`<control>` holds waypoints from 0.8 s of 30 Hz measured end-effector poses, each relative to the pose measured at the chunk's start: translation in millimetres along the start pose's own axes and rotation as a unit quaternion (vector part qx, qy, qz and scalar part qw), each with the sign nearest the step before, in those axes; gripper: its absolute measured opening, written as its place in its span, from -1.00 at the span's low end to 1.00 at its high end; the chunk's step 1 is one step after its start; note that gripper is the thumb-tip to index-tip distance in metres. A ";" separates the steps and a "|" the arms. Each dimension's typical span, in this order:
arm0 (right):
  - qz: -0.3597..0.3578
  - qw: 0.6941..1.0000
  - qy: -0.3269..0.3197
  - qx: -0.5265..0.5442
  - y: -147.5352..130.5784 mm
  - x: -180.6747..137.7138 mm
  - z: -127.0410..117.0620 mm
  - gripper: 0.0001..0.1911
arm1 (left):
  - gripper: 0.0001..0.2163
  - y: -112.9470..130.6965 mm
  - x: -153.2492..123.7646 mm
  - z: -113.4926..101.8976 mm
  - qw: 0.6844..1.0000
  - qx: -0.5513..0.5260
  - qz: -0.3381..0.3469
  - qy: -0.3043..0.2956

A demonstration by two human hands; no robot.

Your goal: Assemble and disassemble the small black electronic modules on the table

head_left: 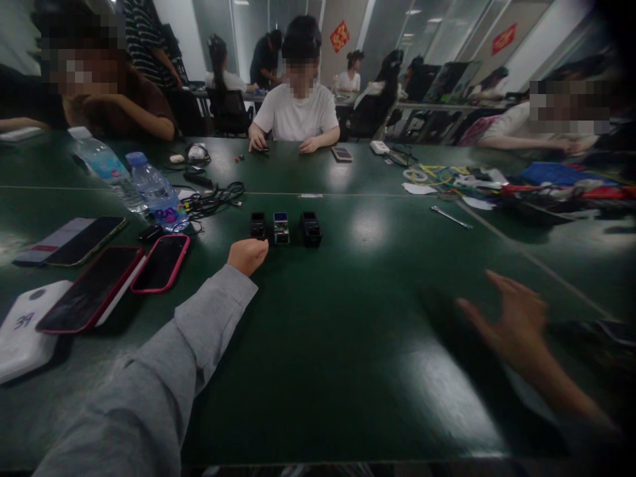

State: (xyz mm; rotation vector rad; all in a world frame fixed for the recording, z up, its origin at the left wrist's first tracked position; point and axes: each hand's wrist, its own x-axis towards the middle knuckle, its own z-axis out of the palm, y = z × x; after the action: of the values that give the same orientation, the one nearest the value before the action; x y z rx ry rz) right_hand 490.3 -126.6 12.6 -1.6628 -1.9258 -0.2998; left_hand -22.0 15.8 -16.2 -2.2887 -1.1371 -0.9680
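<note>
My left hand, in a grey sleeve, is closed with its fingers curled away from view. Whatever it may hold is hidden. It rests at the near edge of a small black casing; whether it touches it I cannot tell. Just right of that casing lies a small circuit board with a screen, and beyond it a second black casing. All three sit in a row on the green table. Slightly blurred, my right hand hovers over the table's right side, fingers spread and nothing in them.
Phones, a white box marked 39 and two water bottles stand at left, beside black cables. A wrench and tangled coloured wires lie at right. A person sits opposite.
</note>
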 end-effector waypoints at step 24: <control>-0.065 0.966 -0.136 0.212 -170.3 102.4 125.2 -0.50 | -0.66 2.9 1.0 -1.8 0.999 -0.025 -0.019 -0.018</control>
State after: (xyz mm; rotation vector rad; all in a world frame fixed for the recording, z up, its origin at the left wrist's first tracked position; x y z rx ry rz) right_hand 286.2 -11.0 0.5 -1.3470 -2.1174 0.2919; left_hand -20.0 13.5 -14.4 -2.3418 -1.1875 -0.9827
